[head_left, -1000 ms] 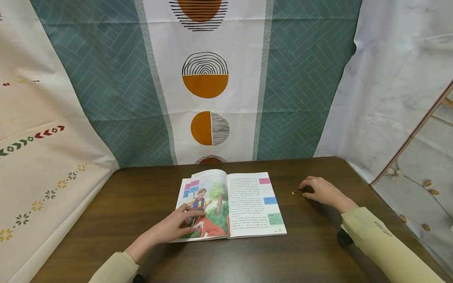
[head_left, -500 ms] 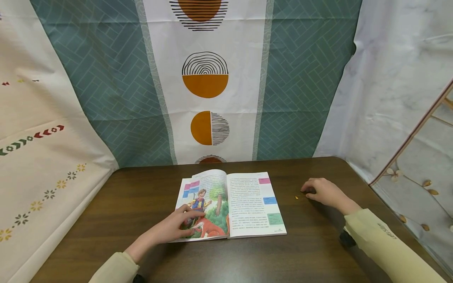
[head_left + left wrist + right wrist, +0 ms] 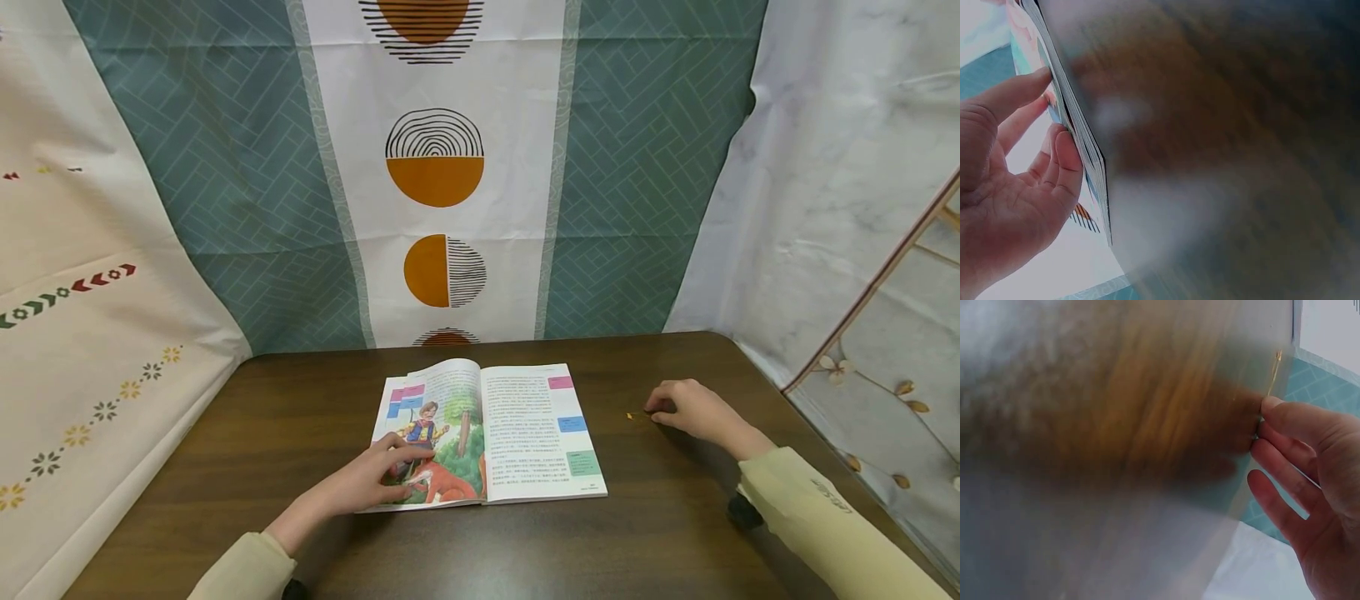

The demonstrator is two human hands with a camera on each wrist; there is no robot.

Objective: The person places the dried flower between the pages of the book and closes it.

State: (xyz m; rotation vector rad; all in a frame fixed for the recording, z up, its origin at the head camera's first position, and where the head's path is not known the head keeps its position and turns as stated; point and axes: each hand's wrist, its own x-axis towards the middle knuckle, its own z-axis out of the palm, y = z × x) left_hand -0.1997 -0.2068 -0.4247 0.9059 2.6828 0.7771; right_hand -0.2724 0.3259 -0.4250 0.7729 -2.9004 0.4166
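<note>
An open book (image 3: 525, 433) lies on the dark wooden table, a colour picture with a red fox on its left page and printed text on its right. My left hand (image 3: 375, 475) rests on the lower left of the picture page, fingers loosely bent; in the left wrist view the fingertips (image 3: 1067, 147) touch the page close to the book's edge. Right of the book, my right hand (image 3: 692, 410) pinches a slim gold-coloured strip (image 3: 637, 415) between thumb and fingers. The strip's small ornamental end (image 3: 1279, 355) sticks out past the thumb in the right wrist view.
The wooden table (image 3: 480, 550) reaches back to a green and white patterned cloth (image 3: 457, 192). A cream cloth (image 3: 112, 350) hangs at the left, and a pale marbled cloth (image 3: 825, 208) hangs along the right side.
My right hand has shifted slightly right and down, away from the book, with the gold strip moving along. My left hand and the book have stayed in place.
</note>
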